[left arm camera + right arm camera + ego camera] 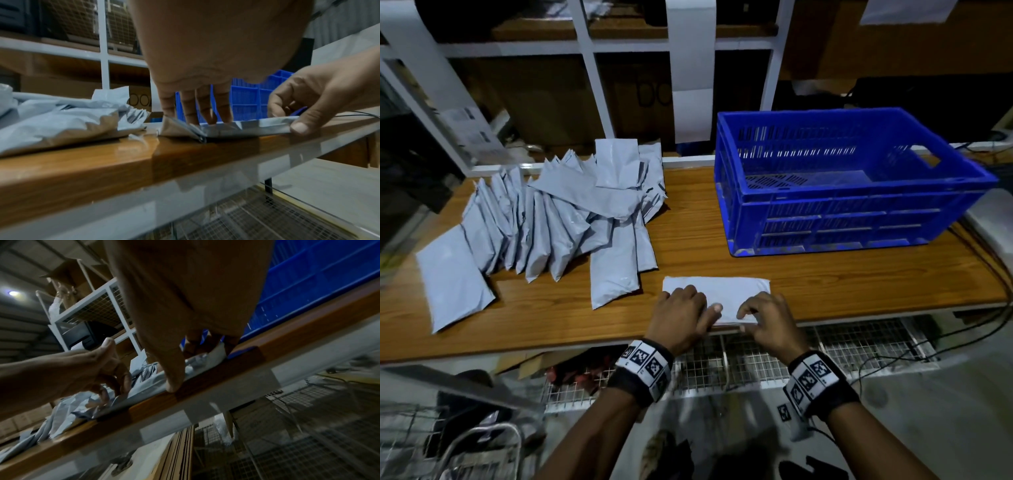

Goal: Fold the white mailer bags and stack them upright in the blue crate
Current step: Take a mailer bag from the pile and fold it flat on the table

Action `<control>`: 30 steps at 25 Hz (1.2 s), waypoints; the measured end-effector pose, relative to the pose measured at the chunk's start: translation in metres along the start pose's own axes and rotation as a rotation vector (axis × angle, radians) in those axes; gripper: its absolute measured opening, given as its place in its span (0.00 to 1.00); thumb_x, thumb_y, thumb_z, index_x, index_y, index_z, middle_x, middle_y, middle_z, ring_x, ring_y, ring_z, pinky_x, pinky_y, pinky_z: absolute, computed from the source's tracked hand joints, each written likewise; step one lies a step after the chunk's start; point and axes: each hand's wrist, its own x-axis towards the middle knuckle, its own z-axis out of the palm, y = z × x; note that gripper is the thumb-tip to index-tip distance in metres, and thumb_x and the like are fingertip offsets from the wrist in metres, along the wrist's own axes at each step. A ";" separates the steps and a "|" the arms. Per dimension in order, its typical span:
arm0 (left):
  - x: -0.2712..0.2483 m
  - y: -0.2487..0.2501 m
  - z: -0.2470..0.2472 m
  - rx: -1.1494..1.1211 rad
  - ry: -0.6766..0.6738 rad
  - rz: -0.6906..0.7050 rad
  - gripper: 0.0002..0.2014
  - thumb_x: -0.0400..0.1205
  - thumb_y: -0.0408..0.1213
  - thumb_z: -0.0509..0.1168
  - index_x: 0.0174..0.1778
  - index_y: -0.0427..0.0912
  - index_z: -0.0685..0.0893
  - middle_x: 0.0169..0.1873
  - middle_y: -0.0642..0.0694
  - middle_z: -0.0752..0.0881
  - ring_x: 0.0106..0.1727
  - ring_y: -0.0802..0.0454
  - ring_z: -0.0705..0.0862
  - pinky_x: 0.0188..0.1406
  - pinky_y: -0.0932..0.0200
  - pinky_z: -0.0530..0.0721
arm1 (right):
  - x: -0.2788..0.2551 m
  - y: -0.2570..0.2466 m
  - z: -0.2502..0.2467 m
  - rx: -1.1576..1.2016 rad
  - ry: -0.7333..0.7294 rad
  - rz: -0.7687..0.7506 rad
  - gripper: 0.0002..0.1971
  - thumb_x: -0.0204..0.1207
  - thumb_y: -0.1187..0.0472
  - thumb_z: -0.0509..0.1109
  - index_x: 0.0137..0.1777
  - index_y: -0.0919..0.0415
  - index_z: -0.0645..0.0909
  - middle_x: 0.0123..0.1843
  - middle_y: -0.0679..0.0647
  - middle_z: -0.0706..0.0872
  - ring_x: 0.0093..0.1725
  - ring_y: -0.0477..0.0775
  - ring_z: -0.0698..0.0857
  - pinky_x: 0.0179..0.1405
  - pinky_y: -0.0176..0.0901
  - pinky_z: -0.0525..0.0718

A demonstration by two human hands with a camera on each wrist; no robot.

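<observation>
Far left of the brown wood-grain worktop (688, 246): a loose heap of white plastic mailer bags (544, 219), overlapping and leaning on one another, one lying flat at the left end. In the left wrist view the heap (61, 123) sits just beside the bag being handled.

Centre, at the near edge of the worktop: one white mailer bag (722, 291) lying flat, long side across. Left wrist view shows the bag (257, 126) with its left end doubled up into a crease and its near edge reaching the worktop lip.

Left hand (681, 317) rests on the left part of this bag, fingers (205, 107) straight and spread, tips pressing down on the plastic; thumb extended toward the right hand. Nothing gripped.

Right hand (763, 322) is at the bag's near right edge, fingers curled over the top, thumb (300, 127) under the edge, pinching the plastic. Right wrist view agrees: thumb (174, 379) down at the worktop edge against the bag (213, 356).

Right: rectangular blue slotted plastic crate (859, 212), upright on the worktop, well apart from the heap, behind the right hand. Cannot tell whether anything lies inside.
</observation>
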 end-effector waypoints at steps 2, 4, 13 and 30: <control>0.002 0.002 0.003 -0.014 0.099 -0.003 0.23 0.91 0.55 0.49 0.48 0.46 0.85 0.45 0.48 0.84 0.50 0.44 0.81 0.50 0.47 0.70 | -0.002 -0.003 -0.002 -0.046 -0.028 -0.031 0.18 0.69 0.67 0.77 0.48 0.40 0.83 0.49 0.39 0.81 0.58 0.50 0.76 0.56 0.51 0.75; 0.011 0.004 0.006 -0.095 0.249 0.034 0.17 0.91 0.47 0.55 0.46 0.43 0.84 0.44 0.46 0.83 0.48 0.42 0.81 0.47 0.47 0.70 | 0.001 -0.013 -0.008 -0.067 0.018 -0.055 0.22 0.70 0.71 0.68 0.52 0.41 0.84 0.52 0.38 0.81 0.60 0.48 0.74 0.56 0.51 0.71; 0.030 0.012 0.044 -0.231 0.013 -0.046 0.37 0.85 0.55 0.29 0.89 0.43 0.56 0.88 0.44 0.55 0.89 0.41 0.49 0.86 0.43 0.47 | 0.048 -0.023 0.022 -0.140 0.097 -0.021 0.22 0.88 0.54 0.51 0.80 0.54 0.71 0.82 0.52 0.72 0.84 0.57 0.65 0.81 0.58 0.64; 0.012 -0.023 0.039 -0.139 -0.061 -0.144 0.41 0.78 0.60 0.19 0.90 0.52 0.41 0.89 0.54 0.45 0.89 0.50 0.43 0.86 0.44 0.39 | 0.035 0.024 -0.005 -0.289 0.028 0.322 0.32 0.89 0.42 0.43 0.89 0.55 0.50 0.91 0.54 0.48 0.88 0.61 0.48 0.85 0.61 0.53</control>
